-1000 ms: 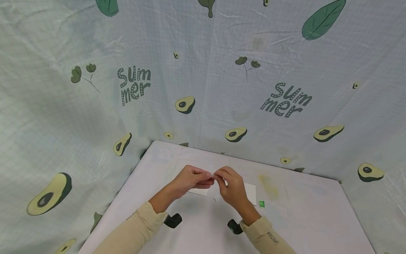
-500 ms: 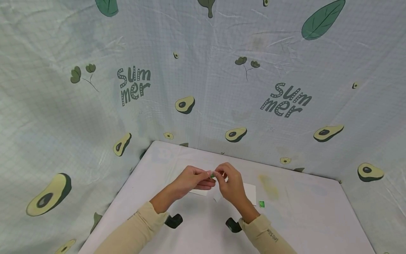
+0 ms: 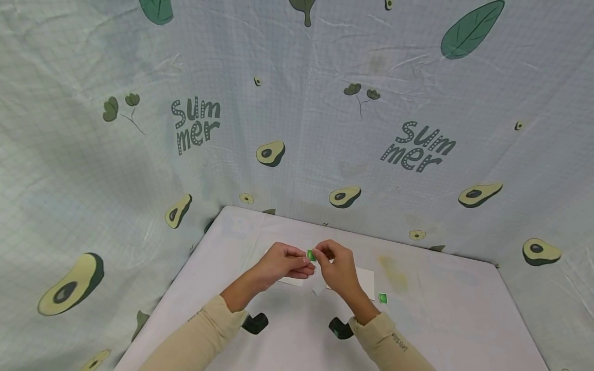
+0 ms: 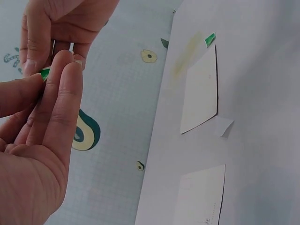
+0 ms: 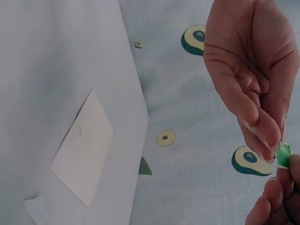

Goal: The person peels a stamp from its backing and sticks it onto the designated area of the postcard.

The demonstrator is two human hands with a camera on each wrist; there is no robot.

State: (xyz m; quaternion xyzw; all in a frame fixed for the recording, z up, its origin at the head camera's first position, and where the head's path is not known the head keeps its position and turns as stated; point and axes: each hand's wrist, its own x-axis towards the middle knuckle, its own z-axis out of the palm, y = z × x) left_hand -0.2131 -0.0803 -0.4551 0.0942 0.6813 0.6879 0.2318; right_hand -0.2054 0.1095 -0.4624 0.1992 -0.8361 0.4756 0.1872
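Note:
In front of me, above the table, my two hands meet at a small green stamp point(image 3: 311, 255) with a pale edge. Thumb and fingers of my left hand point(image 3: 278, 265) pinch one side of it. The fingertips of my right hand point(image 3: 339, 268) pinch the opposite edge. From the right wrist, the stamp point(image 5: 283, 155) shows its green face between both sets of fingertips. Fingers cover most of the stamp point(image 4: 45, 73) in the left wrist view. Another green stamp point(image 3: 382, 298) lies on the table, beside a white card point(image 3: 365, 282) and right of my right hand.
A second white card point(image 3: 292, 281) lies beneath my left hand, with faint print and dotted lines visible from the left wrist. Between the cards is a small white paper scrap point(image 3: 318, 289). A patterned cloth point(image 3: 301, 113) hangs behind the white table point(image 3: 445, 319).
The held stamp, at first hardly visible between the fingertips, now shows its green face upright. My right hand's fingers have shifted slightly along its edge; both arms stay nearly in place.

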